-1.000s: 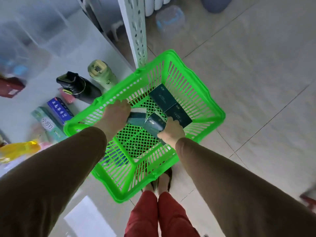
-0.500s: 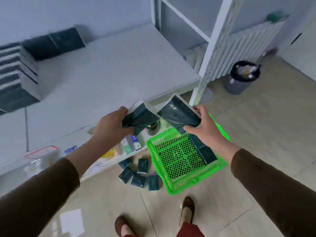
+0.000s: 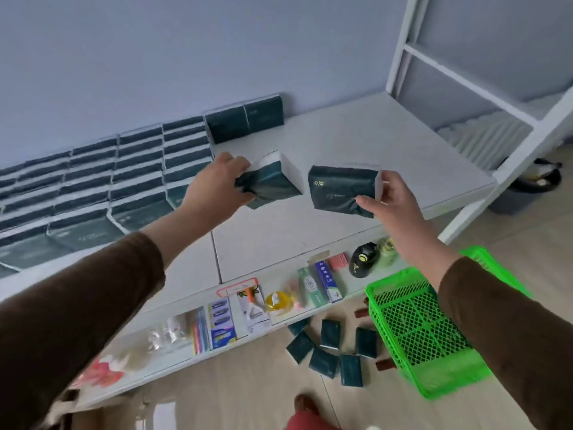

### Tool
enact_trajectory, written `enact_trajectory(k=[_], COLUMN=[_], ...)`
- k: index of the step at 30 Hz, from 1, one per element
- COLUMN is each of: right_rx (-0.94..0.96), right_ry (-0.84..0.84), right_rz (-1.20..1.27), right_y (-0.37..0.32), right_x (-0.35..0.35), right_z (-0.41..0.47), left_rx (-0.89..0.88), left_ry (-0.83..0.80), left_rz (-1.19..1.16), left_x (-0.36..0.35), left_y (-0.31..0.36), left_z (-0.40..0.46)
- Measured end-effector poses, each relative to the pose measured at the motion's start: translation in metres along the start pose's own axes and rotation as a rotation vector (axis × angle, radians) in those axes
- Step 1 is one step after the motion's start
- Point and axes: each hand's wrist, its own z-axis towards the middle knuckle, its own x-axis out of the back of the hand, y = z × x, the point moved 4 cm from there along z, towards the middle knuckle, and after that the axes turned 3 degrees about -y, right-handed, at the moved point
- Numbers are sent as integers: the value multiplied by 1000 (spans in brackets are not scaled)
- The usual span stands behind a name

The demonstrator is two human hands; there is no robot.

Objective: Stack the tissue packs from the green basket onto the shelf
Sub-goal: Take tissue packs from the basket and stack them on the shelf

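My left hand (image 3: 217, 184) grips a dark green tissue pack (image 3: 273, 184) above the white shelf (image 3: 341, 150). My right hand (image 3: 387, 200) pinches a second dark green tissue pack (image 3: 341, 190) just to the right of it, also over the shelf. Stacked rows of tissue packs (image 3: 124, 175) line the back left of the shelf against the wall, with two single packs (image 3: 245, 122) at the right end. The green basket (image 3: 418, 330) sits on the floor at lower right, partly hidden by my right sleeve.
Several loose tissue packs (image 3: 325, 349) lie on the floor left of the basket. A lower shelf (image 3: 217, 327) holds toothpaste boxes, a black bottle and small goods. The white shelf post (image 3: 508, 169) stands at right, with a bin (image 3: 527, 187) behind it.
Both hands lifted the two packs out of the basket and raised them over the shelf top; my view tilted up from the basket to the shelf.
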Motion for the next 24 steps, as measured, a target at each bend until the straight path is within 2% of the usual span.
enact_trajectory(k=[7,13,18,24], right_rx=[29,-4,-31,-70], right_ry=[34,52,-15,-202], right_rz=[-61,-112,-205,-343], right_y=[2,16,27,39], right_x=[-50,-78,-116,-157], right_z=[87,195,287,352], left_rx=[-77,-58,-39,-24], left_ry=[47,-14,-96,-125], left_rz=[155,288,317,350], left_x=[-5,-21,-36,-45], left_y=[-57,-114,-151,-181], left_z=[97,198,247,271])
